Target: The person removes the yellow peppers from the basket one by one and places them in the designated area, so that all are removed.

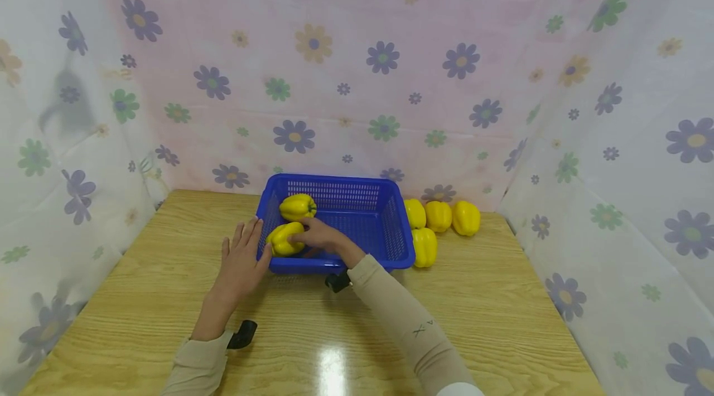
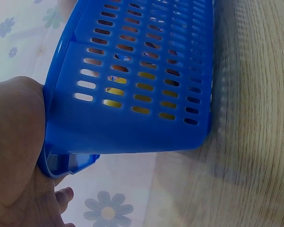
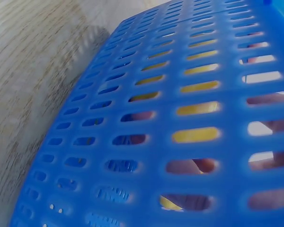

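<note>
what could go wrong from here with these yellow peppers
The front pepper in the right hand might bump the back pepper, which lies just behind it. The basket could shift if the left hand at its left corner pushes. That might nudge the loose peppers close by its right side.

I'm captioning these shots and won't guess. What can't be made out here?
Head view: the right hand covers part of the nearer yellow bell pepper in the blue slotted plastic basket.
Head view: dark marks on the beige right sleeve are too small to read.
Right wrist view: the basket's slotted wall hides most of the right hand.
Left wrist view: the left edge cuts off part of the left hand.
</note>
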